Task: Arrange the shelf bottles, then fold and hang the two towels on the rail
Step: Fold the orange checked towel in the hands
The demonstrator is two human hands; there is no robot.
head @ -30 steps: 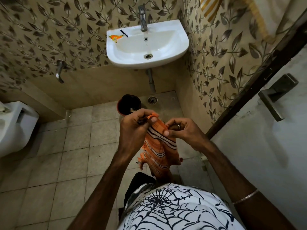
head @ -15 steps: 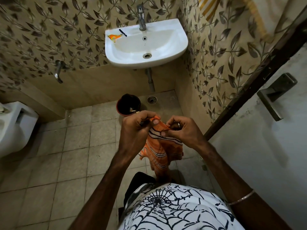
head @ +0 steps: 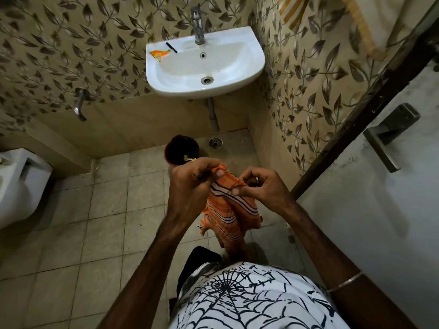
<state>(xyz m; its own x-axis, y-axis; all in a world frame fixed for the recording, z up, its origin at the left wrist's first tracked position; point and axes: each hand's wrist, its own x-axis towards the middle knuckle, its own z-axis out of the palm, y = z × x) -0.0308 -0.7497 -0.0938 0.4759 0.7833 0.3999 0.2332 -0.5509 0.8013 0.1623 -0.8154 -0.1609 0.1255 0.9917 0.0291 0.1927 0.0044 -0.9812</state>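
Observation:
An orange towel (head: 228, 214) with black and white stripes hangs bunched in front of me above the tiled floor. My left hand (head: 192, 186) pinches its top corner between thumb and fingers. My right hand (head: 263, 188) pinches the top edge just to the right, thumb pressed on the striped band. The two hands are close together. A second towel (head: 294, 13), yellow and white striped, hangs at the top right against the wall. No shelf, bottles or rail show in this view.
A white wash basin (head: 249, 67) with a tap sits on the leaf-patterned wall ahead. A dark bin (head: 181, 150) stands on the floor below it, beside a floor drain (head: 215, 142). A white toilet (head: 21, 186) is at the left. A door with a handle (head: 389, 136) stands at the right.
My two hands have drawn a little closer together on the towel's top edge, bunching the cloth more. The view has tilted slightly upward.

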